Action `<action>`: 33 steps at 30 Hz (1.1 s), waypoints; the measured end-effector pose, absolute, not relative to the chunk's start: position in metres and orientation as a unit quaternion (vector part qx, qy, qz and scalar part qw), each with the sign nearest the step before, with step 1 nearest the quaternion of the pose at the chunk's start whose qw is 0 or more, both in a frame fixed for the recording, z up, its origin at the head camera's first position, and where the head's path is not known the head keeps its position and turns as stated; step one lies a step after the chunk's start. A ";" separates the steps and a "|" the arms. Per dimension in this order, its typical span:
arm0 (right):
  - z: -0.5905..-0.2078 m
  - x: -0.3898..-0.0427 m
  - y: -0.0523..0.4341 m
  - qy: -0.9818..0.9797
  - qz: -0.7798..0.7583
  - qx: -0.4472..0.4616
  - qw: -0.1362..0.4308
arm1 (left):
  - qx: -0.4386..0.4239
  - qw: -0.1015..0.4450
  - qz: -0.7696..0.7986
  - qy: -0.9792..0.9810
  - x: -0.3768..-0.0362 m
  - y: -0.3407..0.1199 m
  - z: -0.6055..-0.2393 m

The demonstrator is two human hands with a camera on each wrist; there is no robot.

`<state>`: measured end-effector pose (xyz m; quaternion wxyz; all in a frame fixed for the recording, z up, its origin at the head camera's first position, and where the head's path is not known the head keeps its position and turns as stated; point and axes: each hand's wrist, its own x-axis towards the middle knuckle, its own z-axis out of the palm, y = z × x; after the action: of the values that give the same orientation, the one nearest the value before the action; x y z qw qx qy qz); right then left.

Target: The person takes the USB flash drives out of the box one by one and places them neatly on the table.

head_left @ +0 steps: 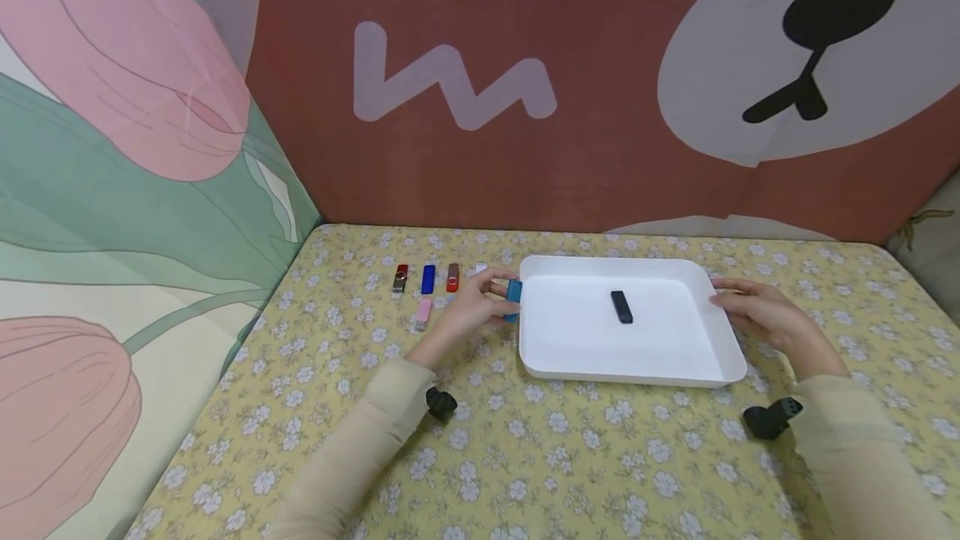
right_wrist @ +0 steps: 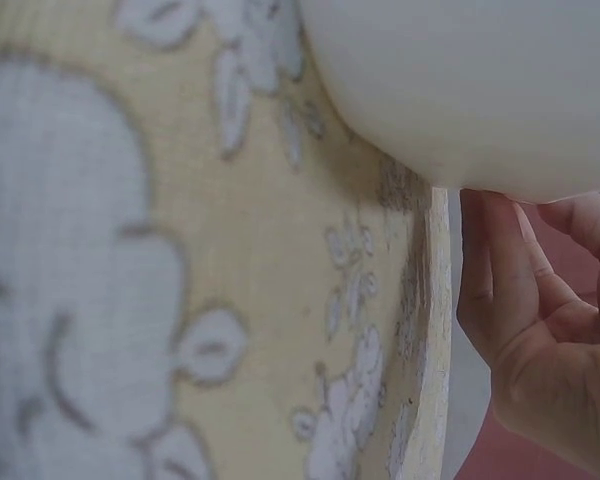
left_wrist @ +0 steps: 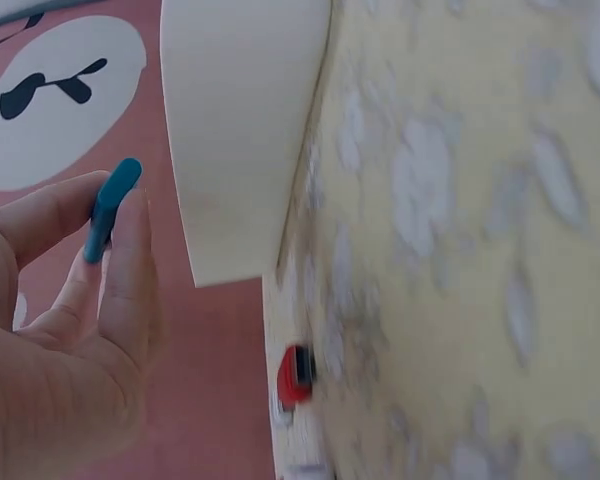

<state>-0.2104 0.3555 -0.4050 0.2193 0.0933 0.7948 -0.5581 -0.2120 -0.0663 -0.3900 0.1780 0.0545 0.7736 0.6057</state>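
The left hand [head_left: 472, 307] pinches a teal USB stick [head_left: 513, 293] just beside the white tray's [head_left: 615, 369] left rim. The right hand [head_left: 757, 311], fingers relaxed, steadies the far rim. Lifting the stick clear over the wall seems wise.

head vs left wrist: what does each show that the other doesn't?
Only head: the right hand touching the tray's right rim, a black stick inside the tray, and the blue and pink sticks on the cloth.
Only left wrist: the tray's outer wall from close by.
Both: the left hand pinching a teal stick, the white tray, the red stick.
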 end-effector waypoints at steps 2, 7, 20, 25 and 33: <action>-0.405 -0.210 0.355 0.798 -0.554 0.094 0.218 | 0.051 0.176 0.609 0.771 -0.212 -0.072 -0.391; -0.405 -0.210 0.356 0.800 -0.553 0.092 0.217 | 0.032 0.172 0.615 0.769 -0.212 -0.088 -0.391; -0.404 -0.212 0.354 0.804 -0.545 0.099 0.216 | 0.034 0.171 0.604 0.778 -0.214 -0.125 -0.388; -0.405 -0.211 0.353 0.804 -0.546 0.099 0.213 | 0.021 0.174 0.592 0.786 -0.215 -0.129 -0.386; -0.406 -0.210 0.354 0.807 -0.546 0.079 0.209 | 0.019 0.172 0.597 0.783 -0.215 -0.139 -0.386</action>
<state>-0.2096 0.3539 -0.4064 0.2086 0.0786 0.8072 -0.5465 -0.2151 -0.1387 -0.3855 0.1720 0.0188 0.7830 0.5975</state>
